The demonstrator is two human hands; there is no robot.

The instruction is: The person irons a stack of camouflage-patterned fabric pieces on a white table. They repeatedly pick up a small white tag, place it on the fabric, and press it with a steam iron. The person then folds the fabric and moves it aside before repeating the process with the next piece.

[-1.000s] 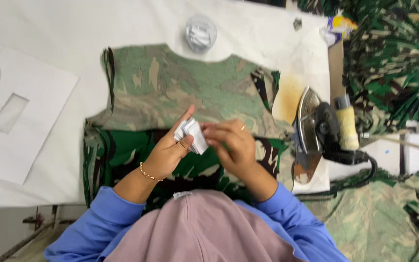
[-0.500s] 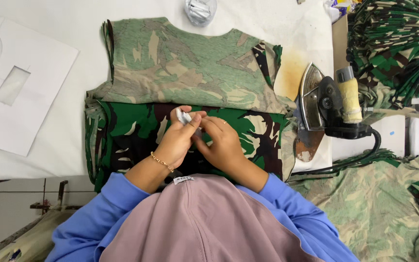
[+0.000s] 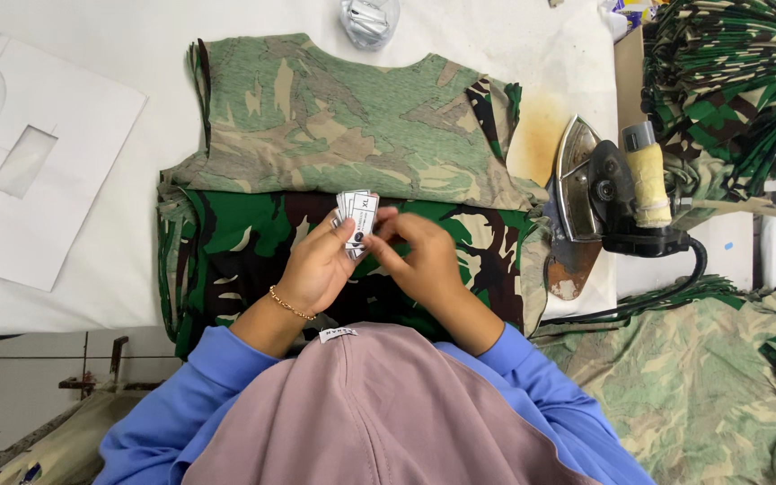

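My left hand (image 3: 316,268), with a thin gold bracelet at the wrist, holds a small stack of white printed labels (image 3: 357,218) fanned between thumb and fingers. My right hand (image 3: 417,253) meets it from the right, its fingertips pinching at the front label. Both hands hover over a camouflage garment (image 3: 334,135) laid flat on the white table (image 3: 92,36). The garment's upper part is pale green, and its folded lower part is dark green and brown.
A flat iron (image 3: 596,199) with a black cord rests upright at the right of the garment, beside a yellow scorch stain. A white paper template (image 3: 29,171) with a cut-out window lies at the left. A silvery round object (image 3: 368,18) sits at the top. Camouflage fabric (image 3: 729,81) is piled at the right.
My hands have drawn in over the dark lower part of the garment. The labels, pinched tight half a second ago, now stand fanned out in my left hand.
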